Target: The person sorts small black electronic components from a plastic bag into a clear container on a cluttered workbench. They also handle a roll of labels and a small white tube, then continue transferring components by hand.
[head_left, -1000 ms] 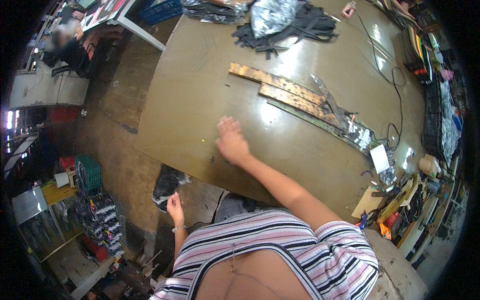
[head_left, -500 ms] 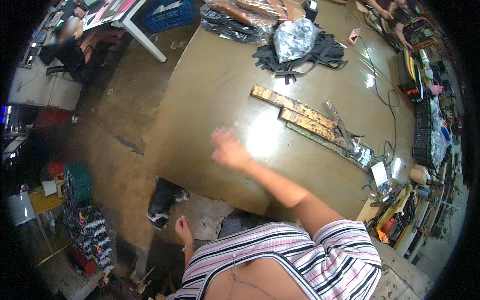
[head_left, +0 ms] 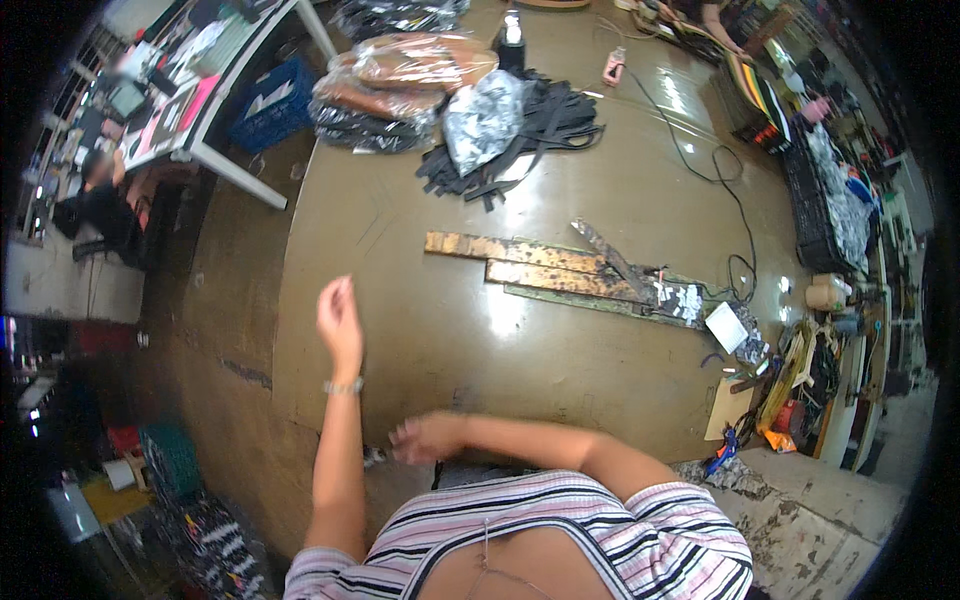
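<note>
My left hand [head_left: 340, 315], a bracelet on its wrist, is raised over the left part of a large brown work table [head_left: 400, 340]. Its fingers are curled together, and whatever they may hold is hidden. Close to my body, at the table's near edge, my right hand [head_left: 425, 438] has its fingers stretched out and slightly blurred, with nothing in them. Beyond my hands two worn yellow bars [head_left: 520, 248] lie side by side on the table, neither hand touching them. A dark flat strip [head_left: 605, 250] rests slantwise across their right end.
Farther back lie plastic-wrapped brown pieces [head_left: 425, 62], black straps [head_left: 560, 115] and a clear plastic bag [head_left: 482, 120]. A black cable [head_left: 690, 165] crosses the right side, near a white card [head_left: 727, 328]. A black crate [head_left: 815, 215] stands at the right edge. Other people work at the far corners.
My left hand has risen from beside my body to above the table. My right hand has drawn back toward me. The view has shifted; the black-and-white furry shape below is now mostly hidden.
</note>
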{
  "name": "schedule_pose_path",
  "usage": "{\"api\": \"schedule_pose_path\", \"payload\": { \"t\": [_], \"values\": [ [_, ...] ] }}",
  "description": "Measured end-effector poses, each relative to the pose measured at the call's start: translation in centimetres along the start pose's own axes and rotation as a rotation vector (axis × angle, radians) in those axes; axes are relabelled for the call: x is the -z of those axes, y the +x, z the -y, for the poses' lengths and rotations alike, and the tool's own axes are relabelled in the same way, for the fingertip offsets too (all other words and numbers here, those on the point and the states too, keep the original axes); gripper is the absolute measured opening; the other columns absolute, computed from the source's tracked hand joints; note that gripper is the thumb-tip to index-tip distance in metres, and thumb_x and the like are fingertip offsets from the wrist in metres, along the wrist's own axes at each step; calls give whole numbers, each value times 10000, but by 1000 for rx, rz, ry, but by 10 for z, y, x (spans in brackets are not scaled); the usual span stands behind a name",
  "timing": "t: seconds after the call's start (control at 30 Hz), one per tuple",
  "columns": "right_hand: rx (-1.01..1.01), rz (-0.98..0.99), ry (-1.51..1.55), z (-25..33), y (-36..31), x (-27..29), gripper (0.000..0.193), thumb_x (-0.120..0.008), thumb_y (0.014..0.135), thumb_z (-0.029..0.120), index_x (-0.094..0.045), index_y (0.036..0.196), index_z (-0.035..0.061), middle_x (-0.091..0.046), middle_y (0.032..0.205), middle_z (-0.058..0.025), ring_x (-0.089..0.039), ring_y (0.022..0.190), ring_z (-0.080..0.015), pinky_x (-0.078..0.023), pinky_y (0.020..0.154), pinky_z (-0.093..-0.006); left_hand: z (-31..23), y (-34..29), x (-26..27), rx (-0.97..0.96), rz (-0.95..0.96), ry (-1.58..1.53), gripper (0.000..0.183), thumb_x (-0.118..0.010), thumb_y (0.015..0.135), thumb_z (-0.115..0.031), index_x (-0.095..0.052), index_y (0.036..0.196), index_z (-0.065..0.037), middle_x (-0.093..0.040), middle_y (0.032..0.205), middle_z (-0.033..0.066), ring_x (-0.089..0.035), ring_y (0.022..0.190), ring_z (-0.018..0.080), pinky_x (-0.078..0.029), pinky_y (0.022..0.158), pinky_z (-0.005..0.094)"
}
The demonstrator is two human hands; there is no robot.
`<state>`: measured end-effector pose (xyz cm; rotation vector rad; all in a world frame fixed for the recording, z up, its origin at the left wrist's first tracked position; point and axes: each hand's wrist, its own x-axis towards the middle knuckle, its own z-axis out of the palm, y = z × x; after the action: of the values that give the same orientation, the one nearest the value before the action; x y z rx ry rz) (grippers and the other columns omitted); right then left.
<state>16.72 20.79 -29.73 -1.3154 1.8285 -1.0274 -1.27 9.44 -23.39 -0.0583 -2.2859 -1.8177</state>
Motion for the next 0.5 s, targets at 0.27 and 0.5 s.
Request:
{"api": "schedule_pose_path", "payload": {
  "t": [0.27,0.5],
  "values": [
    [-519,-847,1859,98,-288,-104,570,-279,996,434,-474,1312,1,-457,1376,-135,-407,1281,-244,-272,1087,-390,-64,178,-285,-410,308,556,592,-668,772,-452,-545,1212,-77,-495,1220,185,-433,1168,355,-352,986,445],
    [-834,-2705,2154,196,-277,-336,572,-410,907,521,-546,1132,14,-612,1027,-177,-585,995,-278,-449,922,-414,-40,248,-351,-269,374,714,343,-595,779,-230,-594,1092,-89,-624,1031,233,-590,1012,376,-427,852,564]
  ]
}}
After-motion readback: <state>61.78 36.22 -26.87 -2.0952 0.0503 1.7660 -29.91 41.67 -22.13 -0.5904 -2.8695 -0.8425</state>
